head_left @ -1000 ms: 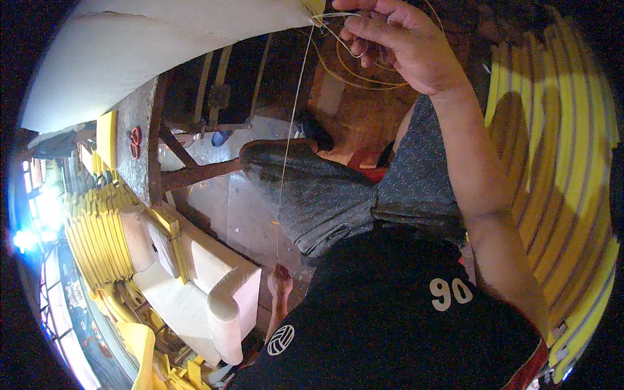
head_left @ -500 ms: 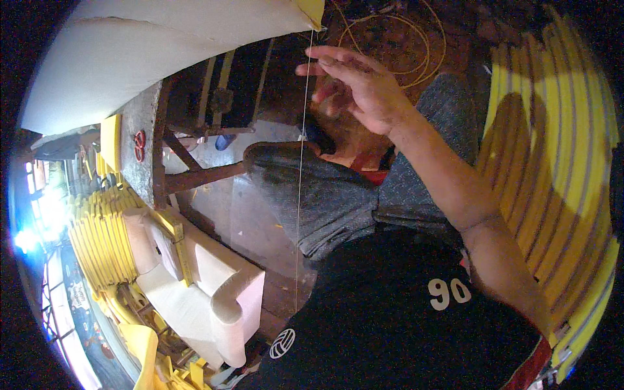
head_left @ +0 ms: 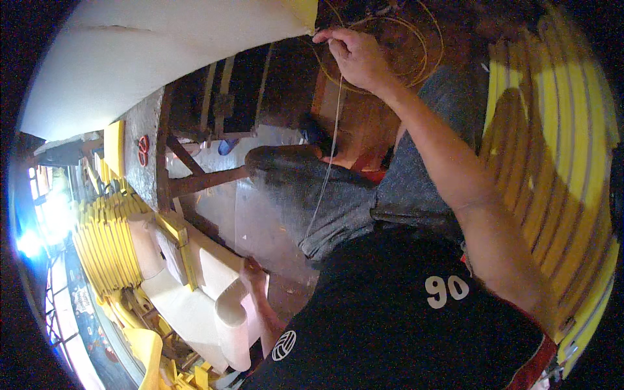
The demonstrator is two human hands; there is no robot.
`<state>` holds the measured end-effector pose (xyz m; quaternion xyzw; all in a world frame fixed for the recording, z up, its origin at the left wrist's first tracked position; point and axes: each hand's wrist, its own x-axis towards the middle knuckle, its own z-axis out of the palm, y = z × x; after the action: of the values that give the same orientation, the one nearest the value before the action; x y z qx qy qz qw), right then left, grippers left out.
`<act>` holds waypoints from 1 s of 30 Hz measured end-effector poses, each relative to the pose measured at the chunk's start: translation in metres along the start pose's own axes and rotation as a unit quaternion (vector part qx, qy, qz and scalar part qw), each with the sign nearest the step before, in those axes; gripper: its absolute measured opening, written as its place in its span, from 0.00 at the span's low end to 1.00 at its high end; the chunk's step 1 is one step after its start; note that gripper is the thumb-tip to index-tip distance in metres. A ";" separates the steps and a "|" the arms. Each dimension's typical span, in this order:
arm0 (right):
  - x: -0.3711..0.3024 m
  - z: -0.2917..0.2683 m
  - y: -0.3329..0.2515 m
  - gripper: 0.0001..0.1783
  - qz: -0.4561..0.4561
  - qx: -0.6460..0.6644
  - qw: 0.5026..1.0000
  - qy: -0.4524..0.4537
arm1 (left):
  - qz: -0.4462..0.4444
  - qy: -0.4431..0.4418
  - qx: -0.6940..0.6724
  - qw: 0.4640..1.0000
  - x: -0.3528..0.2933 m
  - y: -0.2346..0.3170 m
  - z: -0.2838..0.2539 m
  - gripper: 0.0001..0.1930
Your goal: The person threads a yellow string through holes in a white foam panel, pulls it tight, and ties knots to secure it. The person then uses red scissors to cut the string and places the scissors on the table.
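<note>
My right hand [head_left: 361, 58] is raised at the top centre, closed with fingertips pinched together just beside the corner of a large pale fabric-covered piece [head_left: 175, 58]. A thin white thread [head_left: 335, 136] hangs from this hand and curves slackly down across the grey trousers. Whether the fingertips also touch the fabric corner is unclear. At the lower left, my left hand [head_left: 255, 276] shows small and dim in front of the pale armchair [head_left: 208, 263]. Its fingers look curled, and what they hold cannot be made out.
Red-handled scissors [head_left: 143, 151] lie on the worn table [head_left: 140, 117] under the fabric piece. Stacked yellow strips [head_left: 107, 250] stand behind the armchair, and more yellow ribbed material [head_left: 539, 130] rises along the right. A yellow coiled hose or cable [head_left: 426, 58] lies on the floor.
My right hand has gone from loosely spread fingers to a pinch and moved up to the fabric corner. The taut thread has slackened and swung right. My left hand has come into view.
</note>
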<state>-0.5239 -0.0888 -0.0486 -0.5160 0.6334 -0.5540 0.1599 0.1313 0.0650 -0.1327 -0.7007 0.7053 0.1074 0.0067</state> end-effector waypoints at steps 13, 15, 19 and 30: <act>-0.102 -0.058 -0.115 0.24 -0.182 0.100 0.971 -0.119 | 0.453 0.084 -0.111 0.880 0.059 0.428 -0.169 0.07; -0.106 -0.059 -0.111 0.17 -0.118 0.174 0.969 -0.128 | 0.454 0.091 -0.155 0.873 0.064 0.444 -0.161 0.06; -0.102 -0.067 -0.100 0.11 0.030 0.276 0.954 -0.113 | 0.402 0.093 -0.227 0.882 0.067 0.475 -0.149 0.07; -0.037 -0.047 -0.053 0.12 -0.080 0.141 0.982 0.098 | 0.221 0.085 -0.611 0.756 0.141 0.535 -0.097 0.15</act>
<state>-0.5198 -0.0253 0.0000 -0.4806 0.5181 -0.6967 0.1231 -0.3867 -0.0924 0.0157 -0.3870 0.6225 0.4536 -0.5069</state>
